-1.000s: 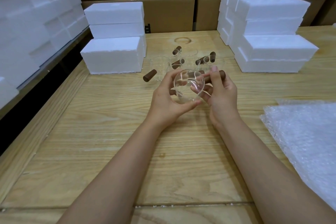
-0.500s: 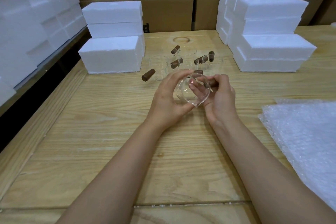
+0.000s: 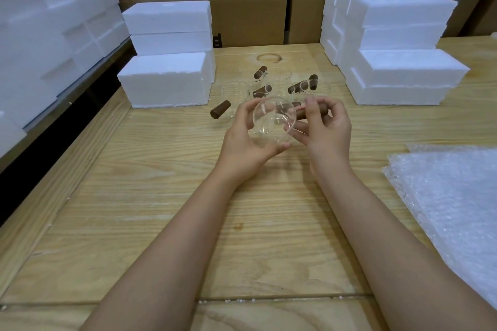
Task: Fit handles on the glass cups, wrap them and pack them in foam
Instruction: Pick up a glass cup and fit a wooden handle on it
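A clear glass cup [image 3: 273,122] is held above the wooden table [image 3: 161,196], tilted with its mouth toward me. My left hand [image 3: 246,142] grips it from the left, thumb under the rim. My right hand [image 3: 326,131] pinches a brown wooden handle [image 3: 304,113] that sticks out from the cup's right side. Behind my hands stand several more glass cups [image 3: 236,94] with brown handles [image 3: 300,86], and one handle [image 3: 220,113] points out to the left. A sheet of bubble wrap [image 3: 451,201] lies at the right.
White foam blocks are stacked at the back left [image 3: 168,78] and back right [image 3: 398,67]. More foam [image 3: 48,35] is piled along the left edge. Cardboard boxes [image 3: 242,13] line the back of the table.
The cup has turned in my hands and shifted slightly left. My right fingers have moved from the cup's rim onto the brown handle at its right side.
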